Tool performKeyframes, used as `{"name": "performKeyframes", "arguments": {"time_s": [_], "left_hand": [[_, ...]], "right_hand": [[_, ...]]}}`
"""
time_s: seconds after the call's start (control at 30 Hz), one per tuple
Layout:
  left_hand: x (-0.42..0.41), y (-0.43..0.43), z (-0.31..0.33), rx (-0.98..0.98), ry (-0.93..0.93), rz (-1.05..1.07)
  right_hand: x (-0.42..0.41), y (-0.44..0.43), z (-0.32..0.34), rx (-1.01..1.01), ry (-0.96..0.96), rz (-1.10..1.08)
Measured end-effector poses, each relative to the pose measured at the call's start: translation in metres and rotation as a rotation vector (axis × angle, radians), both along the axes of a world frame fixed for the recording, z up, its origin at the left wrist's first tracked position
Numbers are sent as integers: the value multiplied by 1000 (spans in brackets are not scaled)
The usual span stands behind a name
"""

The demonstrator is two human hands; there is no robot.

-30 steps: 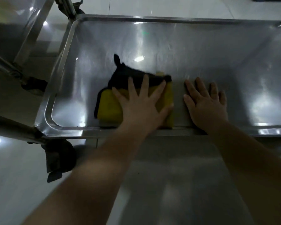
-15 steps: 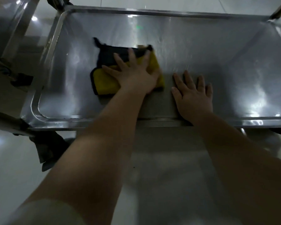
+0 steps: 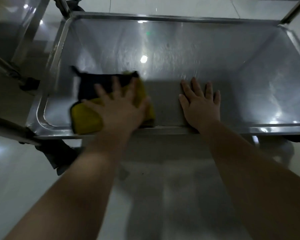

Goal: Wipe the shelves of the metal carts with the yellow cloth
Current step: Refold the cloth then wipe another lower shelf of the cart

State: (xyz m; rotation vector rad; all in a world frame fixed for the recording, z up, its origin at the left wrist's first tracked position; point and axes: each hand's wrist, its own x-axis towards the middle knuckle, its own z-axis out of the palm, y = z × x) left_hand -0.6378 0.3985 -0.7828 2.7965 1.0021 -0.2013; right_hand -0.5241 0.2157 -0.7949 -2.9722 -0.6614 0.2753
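Fingers (image 3: 196, 85) flat: L hand (image 3: 118, 113) on yellow cloth (image 3: 87, 118), R hand (image 3: 201, 106) on shelf (image 3: 180, 49).

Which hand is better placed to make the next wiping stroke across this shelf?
Left. The left hand lies flat on the yellow cloth at the front of the shelf; the right hand rests bare on the metal beside it, holding nothing, likely bracing.

Yellow cloth (image 3: 87, 118), black-backed, folded, flat on shelf (image 3: 197, 54) near-left.
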Motion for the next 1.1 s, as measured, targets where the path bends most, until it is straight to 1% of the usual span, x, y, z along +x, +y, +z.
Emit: {"name": "performKeyframes", "arguments": {"time_s": [0.07,0.1,0.17,0.2,0.23,0.27,0.3,0.33,0.37,0.4,0.43,0.47,0.57,0.6,0.67,0.73,0.8,0.83,0.9,0.93,0.97,1.0,1.1], "left_hand": [[22,-48,0,-39,9,-156],[30,-65,3,-59,26,-201],[36,-71,15,-146,20,-217],[34,-61,19,-193,-34,-200],[26,-44,22,-200,-125,-176],[19,-23,22,-169,-245,-145],[12,0,22,-133,-336,-106],[5,21,21,-120,-377,-72],[1,37,20,-129,-390,-54],[0,47,18,-153,-392,-49],[4,49,16,-182,-393,-62],[10,47,16,-213,-385,-90],[27,26,10,-278,-312,-202],[29,20,4,-236,-271,-242],[29,13,-7,-81,-207,-306],[28,4,-14,-11,-209,-319],[31,-7,-16,-26,-222,-319],[33,-13,-16,-32,-222,-319],[36,-23,-16,-23,-215,-321],[36,-25,-16,-15,-213,-317],[36,-26,-16,-8,-216,-313],[35,-25,-17,-6,-222,-310],[32,-17,-22,-25,-238,-295]], "right_hand": [[4,-5,3,98,62,-23],[5,-9,5,215,101,-70],[5,-13,16,533,140,-219],[2,-8,22,652,123,-263],[-4,3,28,701,78,-254],[-10,19,32,671,19,-188],[-17,39,34,553,-29,-63],[-26,61,33,387,-45,78],[-36,80,30,211,-22,184],[-45,93,25,68,28,235],[-48,101,19,-18,54,248],[-48,101,14,-49,60,243],[-40,69,11,-48,1,224],[-33,49,10,-52,-24,206],[-6,-5,9,-79,-35,147],[29,-73,13,-121,5,33],[58,-126,19,-139,62,-121],[65,-137,20,-140,82,-197],[70,-123,19,-120,90,-329],[69,-103,17,-101,83,-351],[65,-76,15,-84,72,-317],[60,-46,12,-76,56,-233],[40,26,6,-59,-18,78]]}}
